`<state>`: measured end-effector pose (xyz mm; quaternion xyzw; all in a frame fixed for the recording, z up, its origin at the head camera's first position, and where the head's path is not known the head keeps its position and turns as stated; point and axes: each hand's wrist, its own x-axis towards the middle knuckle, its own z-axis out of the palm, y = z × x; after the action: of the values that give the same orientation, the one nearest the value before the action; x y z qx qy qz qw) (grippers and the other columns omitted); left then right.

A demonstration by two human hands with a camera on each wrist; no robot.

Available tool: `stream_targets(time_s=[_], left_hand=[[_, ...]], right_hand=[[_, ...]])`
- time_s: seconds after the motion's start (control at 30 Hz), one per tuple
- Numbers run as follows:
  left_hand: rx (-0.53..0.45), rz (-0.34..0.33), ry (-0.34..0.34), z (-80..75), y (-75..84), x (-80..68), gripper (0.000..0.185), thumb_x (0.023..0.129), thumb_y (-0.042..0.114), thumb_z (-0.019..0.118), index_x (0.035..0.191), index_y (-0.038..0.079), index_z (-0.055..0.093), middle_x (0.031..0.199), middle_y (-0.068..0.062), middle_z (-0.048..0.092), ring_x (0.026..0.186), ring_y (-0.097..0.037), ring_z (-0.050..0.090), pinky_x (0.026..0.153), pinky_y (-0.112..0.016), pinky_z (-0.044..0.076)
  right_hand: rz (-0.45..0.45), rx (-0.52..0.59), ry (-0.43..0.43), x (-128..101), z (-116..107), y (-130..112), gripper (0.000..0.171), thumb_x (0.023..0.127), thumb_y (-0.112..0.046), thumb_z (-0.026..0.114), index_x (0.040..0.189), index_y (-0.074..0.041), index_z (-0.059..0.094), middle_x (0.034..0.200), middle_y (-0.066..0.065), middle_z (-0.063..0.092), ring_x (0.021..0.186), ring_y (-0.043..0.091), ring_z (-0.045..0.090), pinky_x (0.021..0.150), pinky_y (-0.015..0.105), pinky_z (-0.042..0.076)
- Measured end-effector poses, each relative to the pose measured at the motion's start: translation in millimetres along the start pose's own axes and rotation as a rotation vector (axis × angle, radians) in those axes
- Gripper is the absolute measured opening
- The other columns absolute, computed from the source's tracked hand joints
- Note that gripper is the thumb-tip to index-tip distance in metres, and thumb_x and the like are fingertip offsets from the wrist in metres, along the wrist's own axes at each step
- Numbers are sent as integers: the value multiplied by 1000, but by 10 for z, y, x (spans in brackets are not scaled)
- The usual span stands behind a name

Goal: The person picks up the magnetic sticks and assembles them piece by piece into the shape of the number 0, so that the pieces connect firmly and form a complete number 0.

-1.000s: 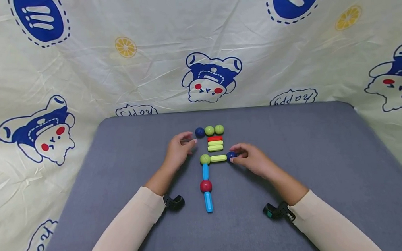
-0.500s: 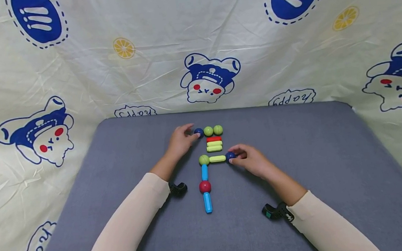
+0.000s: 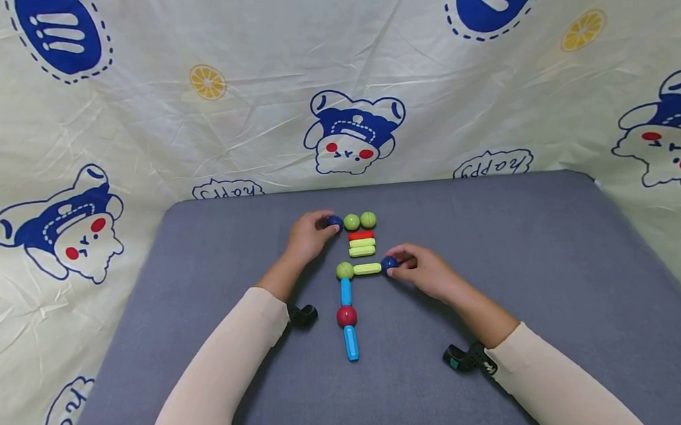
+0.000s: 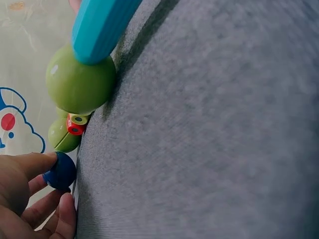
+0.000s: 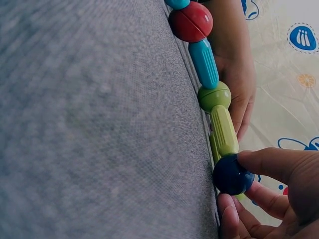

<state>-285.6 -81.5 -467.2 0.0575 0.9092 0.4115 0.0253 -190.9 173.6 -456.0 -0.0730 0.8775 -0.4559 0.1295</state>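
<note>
Head view: left hand (image 3: 306,238) pinches smooth blue sphere (image 3: 334,221) at fingertips; right hand (image 3: 424,270) likewise, glossy ball (image 3: 388,263) abutting ribbed rod (image 5: 224,128).

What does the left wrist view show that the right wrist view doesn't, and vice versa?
Left wrist only: a blue ball pinched in the left grip, a seamed green ball just beyond it, and the end of a red rod.

Right wrist only: the red ball, and a second blue ball pinched in the right grip.

Both: the corner green ball, the light-blue rod touching it, the left grip, the gray tabletop and the printed cloth.
</note>
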Motion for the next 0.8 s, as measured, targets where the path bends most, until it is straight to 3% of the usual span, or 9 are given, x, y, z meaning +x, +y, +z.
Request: stream_targets(time_s=[0.47,0.8], left_hand=[[-7,12,-6,-100,-82,-251,33,94,22,72,124,9,68,118,-13,67,100,-26,61,87,-41,51],[37,5,-72,-209,-50,-541,27,94,22,72,118,11,69,114,-12,66,94,-23,60,75,-32,49]], right_hand=[[1,15,5,2,12,13,35,98,-20,68,130,-8,63,126,19,62,106,28,60,77,30,47],[7,10,21,-5,19,27,36,98,-20,67,131,-9,62,127,17,63,110,29,59,78,30,48]])
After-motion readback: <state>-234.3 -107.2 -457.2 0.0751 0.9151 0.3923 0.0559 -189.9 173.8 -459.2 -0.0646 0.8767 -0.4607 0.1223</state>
